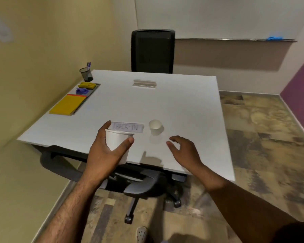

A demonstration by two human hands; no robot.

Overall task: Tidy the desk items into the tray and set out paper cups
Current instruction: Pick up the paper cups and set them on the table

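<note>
Held cup (117, 143): white paper, tapered; upright, mouth up; left hand (102, 155) wrapped round it
Right hand (182, 149): fingers spread, empty
Second cup (155, 127): beyond right hand, on desk (182, 106); tilted

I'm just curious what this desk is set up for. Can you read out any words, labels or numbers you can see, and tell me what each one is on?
"CHECK-IN": handwritten on the white card lying flat on the desk, between the cup in the left hand and the standing paper cup.
Paper cups: no print visible.
Yellow notepad in the tray: no writing that can be read.
</note>
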